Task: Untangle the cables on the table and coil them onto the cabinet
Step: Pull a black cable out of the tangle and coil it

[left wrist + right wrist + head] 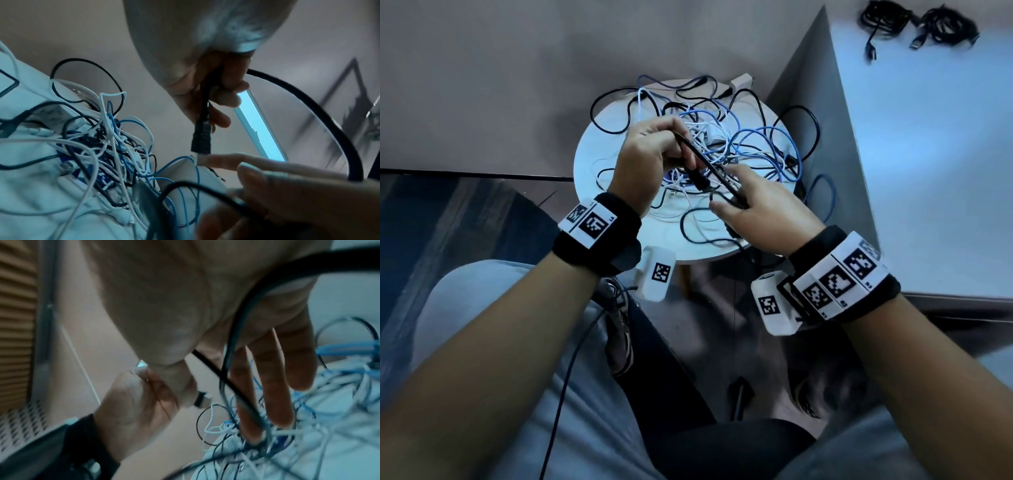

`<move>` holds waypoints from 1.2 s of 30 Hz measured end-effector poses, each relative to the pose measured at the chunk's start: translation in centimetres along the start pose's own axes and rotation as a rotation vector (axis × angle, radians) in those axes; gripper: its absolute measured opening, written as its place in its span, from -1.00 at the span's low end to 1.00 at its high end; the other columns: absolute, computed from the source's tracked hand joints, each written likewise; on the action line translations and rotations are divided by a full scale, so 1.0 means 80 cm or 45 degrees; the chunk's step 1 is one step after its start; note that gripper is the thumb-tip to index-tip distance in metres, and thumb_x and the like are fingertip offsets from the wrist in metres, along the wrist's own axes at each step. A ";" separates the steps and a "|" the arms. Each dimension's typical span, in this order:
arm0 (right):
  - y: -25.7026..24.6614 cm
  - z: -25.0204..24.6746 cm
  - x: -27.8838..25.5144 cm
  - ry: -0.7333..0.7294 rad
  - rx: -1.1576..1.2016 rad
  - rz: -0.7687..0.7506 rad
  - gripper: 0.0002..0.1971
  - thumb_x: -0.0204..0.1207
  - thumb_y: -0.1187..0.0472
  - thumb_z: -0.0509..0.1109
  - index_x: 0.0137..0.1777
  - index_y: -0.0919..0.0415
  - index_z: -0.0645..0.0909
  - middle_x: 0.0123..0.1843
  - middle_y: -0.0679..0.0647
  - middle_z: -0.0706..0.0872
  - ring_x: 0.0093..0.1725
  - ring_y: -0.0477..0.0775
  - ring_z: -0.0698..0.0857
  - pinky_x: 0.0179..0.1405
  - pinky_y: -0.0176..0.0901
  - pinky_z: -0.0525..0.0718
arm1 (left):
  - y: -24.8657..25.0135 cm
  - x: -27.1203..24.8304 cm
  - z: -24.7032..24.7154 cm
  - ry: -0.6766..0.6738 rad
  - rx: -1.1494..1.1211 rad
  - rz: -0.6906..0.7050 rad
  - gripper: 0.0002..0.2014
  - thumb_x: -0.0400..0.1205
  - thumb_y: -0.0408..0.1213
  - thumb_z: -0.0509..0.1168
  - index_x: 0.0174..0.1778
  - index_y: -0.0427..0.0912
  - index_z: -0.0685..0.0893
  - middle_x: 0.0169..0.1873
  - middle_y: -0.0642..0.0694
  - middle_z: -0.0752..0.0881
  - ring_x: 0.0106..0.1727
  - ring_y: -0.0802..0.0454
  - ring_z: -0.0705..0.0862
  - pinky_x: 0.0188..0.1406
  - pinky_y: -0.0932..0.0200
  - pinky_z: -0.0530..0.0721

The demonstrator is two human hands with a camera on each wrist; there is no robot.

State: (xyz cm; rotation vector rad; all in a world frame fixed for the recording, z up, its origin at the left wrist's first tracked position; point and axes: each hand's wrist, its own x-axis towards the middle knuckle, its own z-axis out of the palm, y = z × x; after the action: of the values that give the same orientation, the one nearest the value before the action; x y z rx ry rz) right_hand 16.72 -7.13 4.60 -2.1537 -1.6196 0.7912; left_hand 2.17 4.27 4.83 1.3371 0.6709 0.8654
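The left hand (650, 157) curls around a black cable (709, 168) just behind its plug (201, 139), which hangs below the fingers (230, 91). From there the smooth round cable runs taut to the right hand (760, 209), where thumb and forefinger pinch it while the other fingers stay extended. Both hands hover above a tangle of black, white and blue cables (739, 144) covering the round white table (592, 154), some loops drooping over its edges. Rightward, two coiled black cables (917, 24) rest at the far edge of the white cabinet (935, 164).
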 end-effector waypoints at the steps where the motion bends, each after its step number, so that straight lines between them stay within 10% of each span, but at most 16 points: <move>1: 0.000 -0.003 -0.002 -0.040 -0.063 -0.048 -0.35 0.63 -0.25 0.28 0.66 -0.14 0.20 0.12 -0.02 0.75 0.19 0.16 0.67 0.26 0.15 0.61 | 0.003 -0.002 0.001 -0.014 -0.020 -0.027 -0.77 0.44 -0.59 -0.02 -0.31 -0.31 0.52 -0.50 -0.29 0.49 -0.42 -0.21 0.58 -0.38 0.16 0.62; 5: -0.002 -0.009 -0.004 0.093 0.008 -0.266 -0.53 0.64 -0.25 0.30 0.45 -0.07 0.52 0.15 -0.03 0.70 0.19 0.06 0.62 0.29 0.12 0.54 | 0.007 -0.006 -0.001 -0.127 -0.135 -0.169 -0.81 0.43 -0.46 -0.03 -0.27 -0.26 0.49 -0.60 -0.05 0.37 -0.49 -0.06 0.13 -0.48 0.04 0.14; 8: -0.003 -0.003 0.003 0.393 0.322 -0.269 -0.70 0.68 -0.06 0.36 -0.01 0.19 0.70 -0.20 -0.05 0.66 -0.15 -0.01 0.62 -0.11 -0.08 0.52 | 0.004 -0.008 -0.001 -0.138 -0.236 -0.200 -0.83 0.50 -0.38 0.01 -0.23 -0.19 0.51 -0.52 -0.06 0.34 -0.43 -0.07 0.05 -0.40 -0.04 -0.02; 13: 0.004 -0.001 0.014 0.377 0.963 -0.035 -0.80 0.73 0.19 0.33 -0.13 0.23 0.61 -0.69 -0.09 0.49 -0.61 0.02 0.56 -0.34 -0.04 0.66 | -0.001 -0.010 0.008 -0.110 -0.179 -0.182 -0.71 0.63 -0.16 0.14 -0.36 -0.12 0.63 -0.50 -0.08 0.35 -0.45 0.00 0.13 -0.39 -0.02 -0.01; 20: -0.001 0.004 0.016 0.221 1.546 0.250 -0.74 0.80 0.00 0.18 0.02 0.19 0.47 -0.52 -0.04 0.17 -0.64 -0.10 0.11 -0.61 -0.36 0.13 | -0.001 -0.020 0.017 -0.413 -0.119 -0.175 -0.53 0.80 -0.14 0.07 -0.28 -0.29 0.72 -0.75 -0.07 0.36 -0.67 -0.10 0.40 -0.45 -0.01 0.36; 25: 0.003 0.018 0.019 0.143 1.347 0.255 -0.76 0.75 -0.06 0.25 0.07 0.12 0.44 -0.53 -0.08 0.36 -0.68 -0.13 0.22 -0.66 -0.37 0.15 | 0.002 -0.031 0.024 -0.596 -0.268 -0.239 -0.53 0.83 -0.19 -0.05 0.19 -0.45 0.69 -0.69 -0.12 0.49 -0.64 -0.07 0.43 -0.44 0.02 0.39; 32: -0.004 0.038 0.015 0.120 0.896 0.099 -0.67 0.75 -0.03 0.15 0.42 0.07 0.37 -0.17 0.26 0.63 -0.50 0.07 0.54 -0.62 -0.12 0.54 | 0.008 -0.033 0.031 -0.415 -0.390 -0.219 -0.50 0.87 -0.17 -0.14 0.60 -0.42 0.37 -0.57 -0.12 0.57 -0.59 -0.02 0.44 -0.37 0.09 0.42; 36: -0.012 0.034 0.007 -0.009 0.521 -0.096 -0.78 0.78 0.12 0.14 -0.10 0.05 0.52 -0.35 0.07 0.67 -0.51 -0.03 0.57 -0.50 -0.05 0.60 | 0.004 -0.022 0.022 -0.151 -0.304 -0.151 -0.55 0.89 -0.13 -0.10 0.56 -0.42 0.29 -0.40 -0.20 0.72 -0.39 -0.19 0.72 -0.29 -0.01 0.66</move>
State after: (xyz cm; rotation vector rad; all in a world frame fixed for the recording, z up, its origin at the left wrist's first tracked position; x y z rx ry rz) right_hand 14.42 -6.48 2.87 -1.7945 -1.3873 1.0069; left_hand 2.67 1.84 5.23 1.1136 0.5314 0.7397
